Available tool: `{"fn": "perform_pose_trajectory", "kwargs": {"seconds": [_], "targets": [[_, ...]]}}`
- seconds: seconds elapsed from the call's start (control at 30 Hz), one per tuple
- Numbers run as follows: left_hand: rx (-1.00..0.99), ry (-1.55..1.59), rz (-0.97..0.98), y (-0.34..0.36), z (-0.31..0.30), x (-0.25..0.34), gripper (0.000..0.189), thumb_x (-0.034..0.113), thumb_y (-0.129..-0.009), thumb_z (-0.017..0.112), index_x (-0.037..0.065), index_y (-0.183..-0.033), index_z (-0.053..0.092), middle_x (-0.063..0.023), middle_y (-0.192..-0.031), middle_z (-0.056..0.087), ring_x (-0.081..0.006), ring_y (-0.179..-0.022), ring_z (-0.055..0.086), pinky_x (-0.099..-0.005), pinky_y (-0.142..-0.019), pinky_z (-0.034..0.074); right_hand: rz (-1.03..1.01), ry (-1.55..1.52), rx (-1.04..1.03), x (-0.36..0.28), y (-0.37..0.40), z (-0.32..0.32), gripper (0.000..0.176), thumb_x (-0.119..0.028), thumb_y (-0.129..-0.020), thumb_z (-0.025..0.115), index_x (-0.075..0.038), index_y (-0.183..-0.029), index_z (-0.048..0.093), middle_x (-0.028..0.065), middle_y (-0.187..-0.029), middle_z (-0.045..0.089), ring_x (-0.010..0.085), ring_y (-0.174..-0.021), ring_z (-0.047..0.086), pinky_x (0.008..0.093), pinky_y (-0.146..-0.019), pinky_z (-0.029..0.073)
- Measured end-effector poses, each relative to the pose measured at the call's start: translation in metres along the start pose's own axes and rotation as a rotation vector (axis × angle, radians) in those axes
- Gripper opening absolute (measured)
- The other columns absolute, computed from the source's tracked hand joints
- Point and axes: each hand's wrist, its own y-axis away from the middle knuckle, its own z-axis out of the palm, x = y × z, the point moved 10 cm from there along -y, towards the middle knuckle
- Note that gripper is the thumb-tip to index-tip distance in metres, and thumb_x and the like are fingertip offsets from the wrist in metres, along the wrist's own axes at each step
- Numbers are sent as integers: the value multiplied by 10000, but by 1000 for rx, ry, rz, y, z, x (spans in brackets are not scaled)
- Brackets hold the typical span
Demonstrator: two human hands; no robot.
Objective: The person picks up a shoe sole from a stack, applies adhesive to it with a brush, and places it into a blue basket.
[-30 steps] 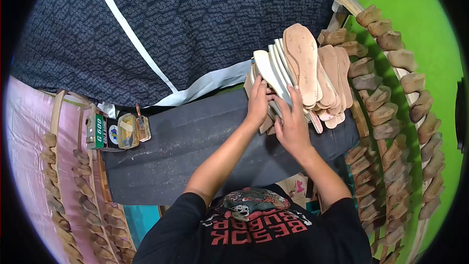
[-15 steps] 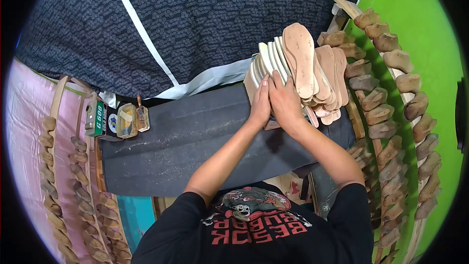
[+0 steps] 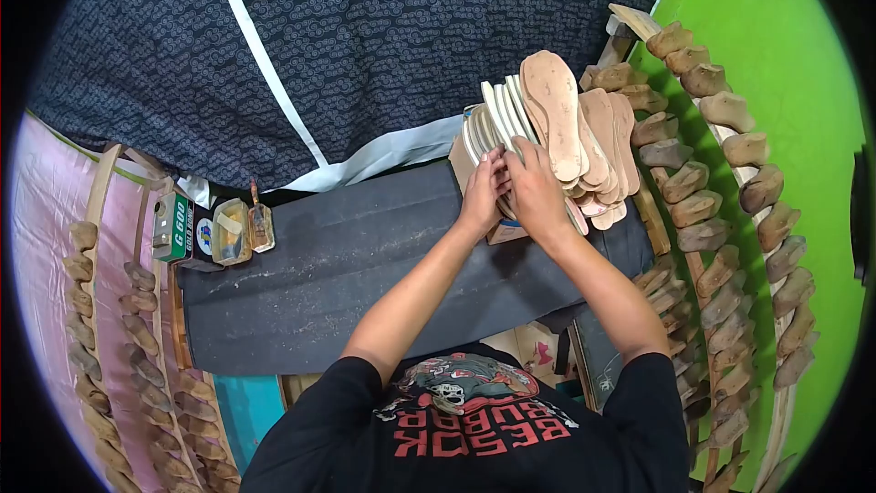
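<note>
White-edged insoles (image 3: 503,111) stand on edge, packed in a row inside a cardboard box (image 3: 463,162). My left hand (image 3: 482,194) is at the near ends of these insoles, its fingers loosely curved and slightly apart, with nothing visible in them. Close beside it, my right hand (image 3: 537,194) has its fingers bent over the near ends of the white-edged insoles; its fingertips are partly hidden. To the right lean tan insoles (image 3: 551,100), overlapping one another, with more fanned out behind them.
A dark cloth-covered bench (image 3: 338,283) lies below the box. At its left end stand a G 600 can (image 3: 187,233), a plastic tub (image 3: 232,233) and a brush (image 3: 255,201) in a small container. Racks of wooden shoe lasts (image 3: 698,207) rise on both sides.
My fingers have gone from stretched out along the insoles to bent at their near ends. The hands have parted slightly at the fingertips. The camera view has shifted a little.
</note>
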Motion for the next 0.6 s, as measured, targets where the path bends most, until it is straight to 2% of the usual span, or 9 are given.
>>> {"fn": "perform_pose_trajectory", "kwargs": {"seconds": [0.1,0.13,0.17,0.23,0.27,0.33,0.47,0.53,0.6], "targets": [[7,-14,-17,2,4,7,635,478,-1111,265,43,-1572,311,-129,-1350,577,-165,-1097,602,-313,-982,480,4,-55,9,-3,3,-2,397,82,-762,631,5,-1150,609,200,-1333,540,410,-1233,522,474,-1013,478],[4,-34,-8,-1,1,6,653,509,-1100,286,70,-1583,303,-115,-1313,591,-154,-1053,608,-305,-926,503,4,-66,40,-4,4,-5,365,86,-756,629,2,-1111,624,194,-1313,551,409,-1216,531,476,-1008,477],[0,-35,-9,-3,0,6,653,509,-1100,286,70,-1583,303,-115,-1313,591,-154,-1053,608,-305,-926,503,7,-63,42,-5,5,-6,365,86,-756,629,2,-1111,624,194,-1313,551,409,-1216,531,476,-1008,477],[-56,-106,-93,-5,1,3,712,551,-1087,273,68,-1608,223,-156,-1500,489,-195,-1299,533,-370,-1073,418,19,-94,86,-4,7,-10,362,88,-751,626,3,-1102,629,183,-1304,552,402,-1204,533,483,-1000,475],[-58,-105,-94,-8,2,4,712,551,-1087,273,68,-1608,223,-156,-1500,489,-195,-1299,533,-370,-1073,418,20,-92,86,-4,8,-10,362,88,-751,626,3,-1102,629,183,-1304,552,402,-1204,533,483,-1000,475],[-12,-124,-76,-12,-3,7,580,471,-1100,345,99,-1544,352,-78,-1229,611,-127,-1006,615,-307,-848,536,4,-83,91,-7,10,-11,360,95,-748,619,6,-1097,637,174,-1260,567,401,-1201,537,492,-997,475],[-31,-78,-21,-19,-5,12,514,431,-1097,400,121,-1506,377,-63,-1195,610,-124,-1021,618,-310,-876,529,-62,-74,146,-22,9,-19,353,100,-745,630,8,-1085,642,167,-1214,585,408,-1187,554,499,-992,480],[42,75,107,-20,-9,25,479,403,-1085,461,146,-1483,391,-59,-1178,611,-144,-1039,626,-321,-910,521,-93,-106,213,-29,7,-25,287,46,-768,667,2,-1050,640,159,-1190,588,425,-1156,567,491,-984,490],[39,174,66,-21,-10,21,498,397,-1074,494,154,-1491,373,-62,-1197,604,-157,-1058,624,-325,-927,515,-100,-148,229,-29,5,-24,274,46,-782,663,7,-1053,640,167,-1188,587,426,-1149,569,490,-979,489]]}}
